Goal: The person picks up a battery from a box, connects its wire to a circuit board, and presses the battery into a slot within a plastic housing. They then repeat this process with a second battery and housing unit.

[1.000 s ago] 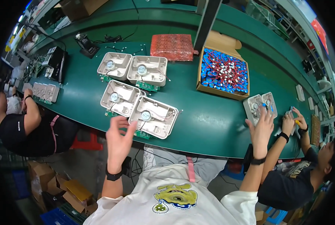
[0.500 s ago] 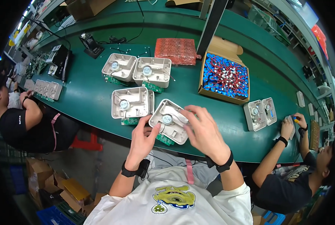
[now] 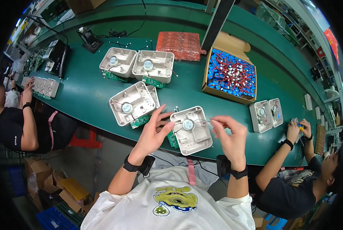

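Your hands frame the white housing [image 3: 191, 130] on the counter [image 3: 83, 96].
Left hand [image 3: 153, 132] spread wide against its edge; right hand [image 3: 230, 134] pinches its thin wire [image 3: 204, 121]; cardboard box [image 3: 230, 74] of blue parts beyond.

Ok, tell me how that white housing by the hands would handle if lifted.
The white plastic housing looks like a thin open shell, so probably light and fairly stiff. Its flat base shouldn't roll. The green board and thin wires on it could likely snag.

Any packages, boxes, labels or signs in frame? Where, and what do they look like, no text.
Cardboard box: bench, right of centre; open, brown, full of blue parts with red wires.
Red packet: left of that box; flat, rectangular.
Brown cartons: floor, lower left.
Blue crate: floor, bottom left.
Red sign: far right; small.
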The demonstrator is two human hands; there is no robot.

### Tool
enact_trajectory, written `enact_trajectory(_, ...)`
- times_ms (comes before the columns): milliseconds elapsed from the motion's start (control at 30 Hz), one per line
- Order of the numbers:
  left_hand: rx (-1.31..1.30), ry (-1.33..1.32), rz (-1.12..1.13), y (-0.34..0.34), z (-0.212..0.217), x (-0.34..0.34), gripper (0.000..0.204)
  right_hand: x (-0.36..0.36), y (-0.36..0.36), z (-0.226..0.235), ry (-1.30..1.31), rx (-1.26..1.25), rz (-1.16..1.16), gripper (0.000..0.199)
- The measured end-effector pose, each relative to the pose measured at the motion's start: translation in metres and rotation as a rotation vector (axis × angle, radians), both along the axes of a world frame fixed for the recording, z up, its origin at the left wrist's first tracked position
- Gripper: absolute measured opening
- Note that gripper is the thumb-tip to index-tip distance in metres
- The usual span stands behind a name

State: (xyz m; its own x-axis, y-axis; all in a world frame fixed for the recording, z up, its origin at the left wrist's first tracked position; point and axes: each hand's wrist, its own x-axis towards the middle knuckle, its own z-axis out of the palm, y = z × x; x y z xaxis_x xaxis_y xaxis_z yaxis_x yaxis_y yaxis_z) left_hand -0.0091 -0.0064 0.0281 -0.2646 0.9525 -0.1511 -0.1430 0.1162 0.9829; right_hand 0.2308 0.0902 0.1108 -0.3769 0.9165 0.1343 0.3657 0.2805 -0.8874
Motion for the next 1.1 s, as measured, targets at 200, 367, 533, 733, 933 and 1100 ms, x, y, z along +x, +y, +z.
enact_trajectory(200, -0.006, 0.136, -0.125, -0.002, 0.017, 0.007, 0.064, 0.021, 0.002, 0.003, 0.487, -0.355, -0.016, 0.013)
enact_trajectory(367, -0.030, 0.086, -0.078, -0.004, 0.001, 0.005, 0.047, 0.009, 0.007, -0.012, 0.573, -0.198, 0.128, 0.015)
enact_trajectory(533, 0.035, 0.058, -0.010, 0.011, 0.008, 0.014, 0.031, 0.001, 0.010, -0.008, 0.687, -0.400, 0.244, 0.014)
enact_trajectory(733, 0.123, 0.504, -0.030, 0.021, 0.025, 0.020, 0.025, -0.015, 0.002, 0.006, 0.678, -0.567, 0.209, 0.015)
enact_trajectory(933, 0.121, 0.470, -0.046, 0.018, 0.024, 0.018, 0.024, -0.014, -0.003, 0.002, 0.720, -0.553, 0.197, 0.016)
enact_trajectory(1100, 0.111, 0.339, -0.049, 0.014, 0.018, 0.017, 0.020, -0.016, -0.008, 0.001, 0.592, -0.556, 0.140, 0.010)
